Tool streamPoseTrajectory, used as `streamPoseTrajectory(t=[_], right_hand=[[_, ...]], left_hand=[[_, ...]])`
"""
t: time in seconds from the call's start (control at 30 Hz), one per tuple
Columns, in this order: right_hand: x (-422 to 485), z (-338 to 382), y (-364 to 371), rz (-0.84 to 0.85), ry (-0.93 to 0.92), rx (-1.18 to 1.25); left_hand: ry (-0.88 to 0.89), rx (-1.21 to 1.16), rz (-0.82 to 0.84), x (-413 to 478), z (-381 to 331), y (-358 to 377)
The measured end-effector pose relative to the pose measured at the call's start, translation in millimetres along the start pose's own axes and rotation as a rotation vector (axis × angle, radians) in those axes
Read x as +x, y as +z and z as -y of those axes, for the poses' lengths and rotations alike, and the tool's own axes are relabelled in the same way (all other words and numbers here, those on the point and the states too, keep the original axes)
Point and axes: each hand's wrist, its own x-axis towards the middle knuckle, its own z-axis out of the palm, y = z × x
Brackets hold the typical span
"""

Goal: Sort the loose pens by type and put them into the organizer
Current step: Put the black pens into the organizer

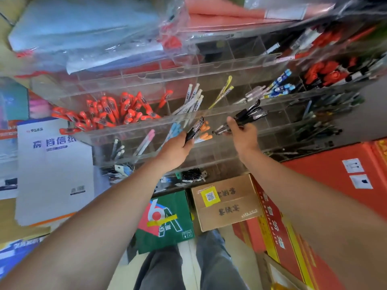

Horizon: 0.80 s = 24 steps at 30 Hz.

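Cluttered stationery shelving carries a tiered clear acrylic organizer [125, 127], several compartments already stocked, like the red clip pens [117, 111]. At its middle tier's front edge, the left hand [176, 151] pinches one or two black plastic pens [195, 129]; the right hand [244, 137] grips a bundle of black pens [249, 116], not yet slotted.

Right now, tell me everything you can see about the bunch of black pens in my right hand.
The bunch of black pens is several glossy, plastic-looking pens with dark barrels and clear, glinting sections, fanned unevenly. The right hand grips them near the middle, tilted up to the right, in front of the clear organizer. Exact count is blurred.
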Motion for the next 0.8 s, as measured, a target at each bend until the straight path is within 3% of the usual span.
streamPoseTrajectory(t=[0.43, 0.6, 0.8], right_hand=[[28.1, -24.8, 11.4, 0.119, 0.062, -0.208], [34.5, -25.7, 10.6, 0.08, 0.082, -0.225], [31.9, -22.3, -2.3, 0.073, 0.07, -0.15]], left_hand=[[-0.065, -0.076, -0.097, 1.1, -12.7, 17.4], [-0.052, -0.074, -0.071, -0.2, -14.0, 19.9], [-0.106, -0.321, 0.038, -4.2, -11.3, 24.7]])
